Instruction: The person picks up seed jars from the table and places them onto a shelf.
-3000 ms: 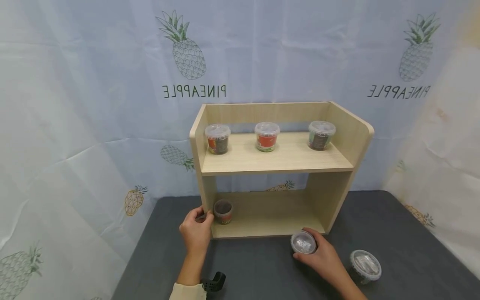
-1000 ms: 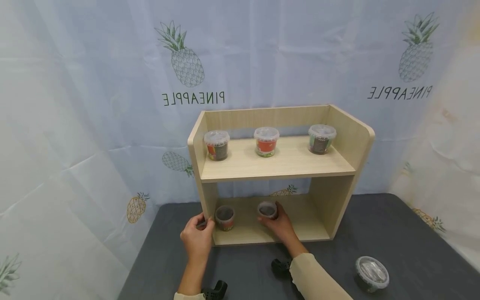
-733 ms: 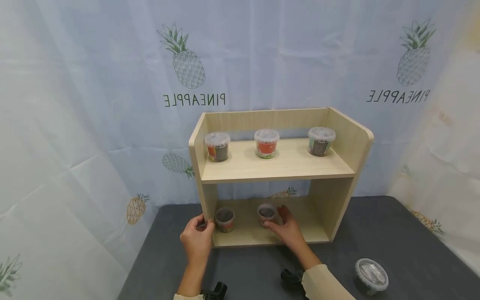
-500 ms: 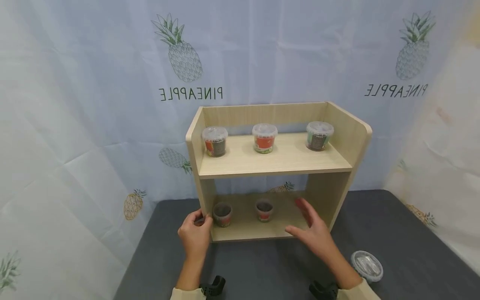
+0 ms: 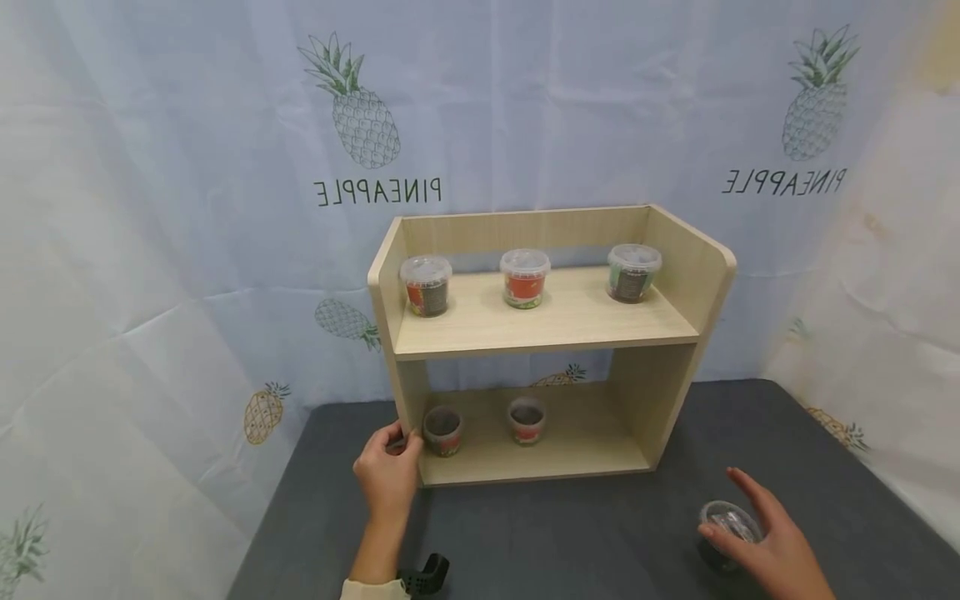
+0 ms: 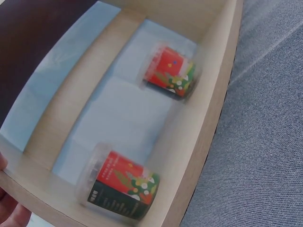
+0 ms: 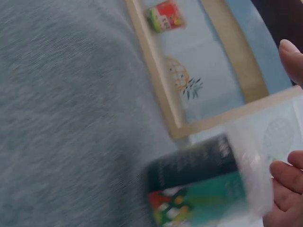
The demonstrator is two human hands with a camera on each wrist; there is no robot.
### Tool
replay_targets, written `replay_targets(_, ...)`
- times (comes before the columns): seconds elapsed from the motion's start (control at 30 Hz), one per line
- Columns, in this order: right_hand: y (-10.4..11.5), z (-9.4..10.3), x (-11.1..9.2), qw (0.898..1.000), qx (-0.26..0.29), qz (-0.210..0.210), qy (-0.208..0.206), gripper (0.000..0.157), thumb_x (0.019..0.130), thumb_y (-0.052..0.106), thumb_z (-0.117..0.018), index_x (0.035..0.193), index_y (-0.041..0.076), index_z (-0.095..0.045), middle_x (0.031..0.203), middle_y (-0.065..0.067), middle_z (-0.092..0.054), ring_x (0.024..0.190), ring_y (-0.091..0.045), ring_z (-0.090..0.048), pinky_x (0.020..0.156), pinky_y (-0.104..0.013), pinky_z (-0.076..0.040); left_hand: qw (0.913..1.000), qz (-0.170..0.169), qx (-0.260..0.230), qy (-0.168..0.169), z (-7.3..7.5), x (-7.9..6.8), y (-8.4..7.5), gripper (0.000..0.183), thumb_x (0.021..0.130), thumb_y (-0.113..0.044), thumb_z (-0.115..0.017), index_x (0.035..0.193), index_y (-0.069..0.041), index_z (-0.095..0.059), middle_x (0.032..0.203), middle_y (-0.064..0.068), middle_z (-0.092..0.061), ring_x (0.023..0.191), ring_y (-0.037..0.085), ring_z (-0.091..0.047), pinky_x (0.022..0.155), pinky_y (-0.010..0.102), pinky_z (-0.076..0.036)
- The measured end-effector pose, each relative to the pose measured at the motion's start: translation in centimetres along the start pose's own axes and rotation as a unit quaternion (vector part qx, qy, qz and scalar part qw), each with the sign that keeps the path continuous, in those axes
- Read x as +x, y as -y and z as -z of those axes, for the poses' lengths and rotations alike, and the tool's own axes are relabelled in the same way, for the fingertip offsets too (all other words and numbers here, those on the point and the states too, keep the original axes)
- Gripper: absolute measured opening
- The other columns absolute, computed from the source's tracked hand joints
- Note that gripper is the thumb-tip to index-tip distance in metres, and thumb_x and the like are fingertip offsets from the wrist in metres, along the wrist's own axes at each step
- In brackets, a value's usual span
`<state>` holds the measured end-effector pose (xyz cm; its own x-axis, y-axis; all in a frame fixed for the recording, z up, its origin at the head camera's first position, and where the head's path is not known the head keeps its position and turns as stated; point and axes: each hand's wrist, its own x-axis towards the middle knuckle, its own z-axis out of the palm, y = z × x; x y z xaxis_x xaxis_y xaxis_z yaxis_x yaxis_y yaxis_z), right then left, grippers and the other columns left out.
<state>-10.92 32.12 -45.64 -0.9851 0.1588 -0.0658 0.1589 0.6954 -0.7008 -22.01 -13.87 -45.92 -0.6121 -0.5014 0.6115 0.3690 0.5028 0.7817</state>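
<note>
At the left side panel of a pale wooden two-tier shelf [image 5: 546, 340], my left hand [image 5: 387, 475] pinches the panel's front edge between thumb and fingers. Just inside that edge stands a lidded plastic tub [image 5: 443, 432] with a red label; another red tub [image 5: 527, 421] stands to its right on the lower tier. Over on the right of the table, my right hand [image 5: 776, 542] spreads thumb and fingers about a lidded tub [image 5: 727, 527]. In the right wrist view this tub has a green and dark label [image 7: 199, 182], and the fingers look apart from it.
Three lidded tubs stand on the upper tier: a left one [image 5: 427, 286], a middle one [image 5: 525, 278] and a green-labelled one [image 5: 633, 273] by the right panel. A dark grey cloth [image 5: 555, 537] covers the table. A pineapple-print curtain [image 5: 225, 183] hangs behind.
My right hand set a tub in the middle of the lower tier, let go, and moved right to the tub on the table. The left hand has stayed on the shelf's side panel.
</note>
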Motion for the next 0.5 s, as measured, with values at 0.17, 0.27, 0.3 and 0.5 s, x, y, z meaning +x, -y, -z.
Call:
replay_targets(0.17, -1.8, -0.4, 0.4, 0.998, 0.005, -0.051, 0.039, 0.107, 0.087, 0.055, -0.067, 0.157, 0.001, -0.006, 0.154, -0.037, -0.015, 0.134, -0.057, -0.027, 0.093, -0.065, -0.043, 1.0, 0.004, -0.002, -0.003, 0.2, -0.1, 0.1, 0.013, 0.074, 0.0, -0.076, 0.086, 0.0, -0.075, 0.081, 0.01, -0.073, 0.061, 0.02, -0.071, 0.055, 0.005, -0.05)
replay_targets(0.27, -2.4, -0.7, 0.6, 0.995, 0.004, -0.08, 0.056, 0.111, 0.085, 0.059, -0.068, 0.156, -0.001, -0.007, 0.151, -0.038, -0.02, 0.129, -0.054, -0.036, 0.088, -0.055, -0.048, 1.0, 0.008, 0.005, -0.001, 0.2, -0.2, 0.1, 0.013, 0.074, -0.001, -0.077, 0.086, -0.001, -0.075, 0.081, 0.009, -0.074, 0.061, 0.02, -0.071, 0.055, 0.005, -0.05)
replay_targets(0.3, -2.6, -0.9, 0.6, 0.994, 0.001, -0.091, 0.056, 0.112, 0.084, 0.059, -0.068, 0.156, -0.003, -0.009, 0.149, -0.039, -0.024, 0.125, -0.052, -0.042, 0.085, -0.051, -0.049, 0.9999, 0.01, 0.007, 0.001, 0.2, -0.2, 0.1, 0.013, 0.074, -0.002, -0.077, 0.087, -0.002, -0.075, 0.082, 0.009, -0.074, 0.061, 0.02, -0.071, 0.055, 0.005, -0.05)
replay_targets(0.5, -4.4, -2.0, 1.0, 0.989, 0.033, -0.141, 0.021, 0.115, 0.077, 0.062, -0.073, 0.154, -0.003, -0.018, 0.138, -0.042, -0.038, 0.105, -0.043, -0.06, 0.075, -0.045, -0.055, 0.9997, 0.02, 0.006, 0.01, 0.1, 0.0, -0.1, 0.013, 0.076, -0.004, -0.077, 0.088, -0.002, -0.075, 0.083, 0.009, -0.074, 0.063, 0.021, -0.072, 0.055, 0.005, -0.049)
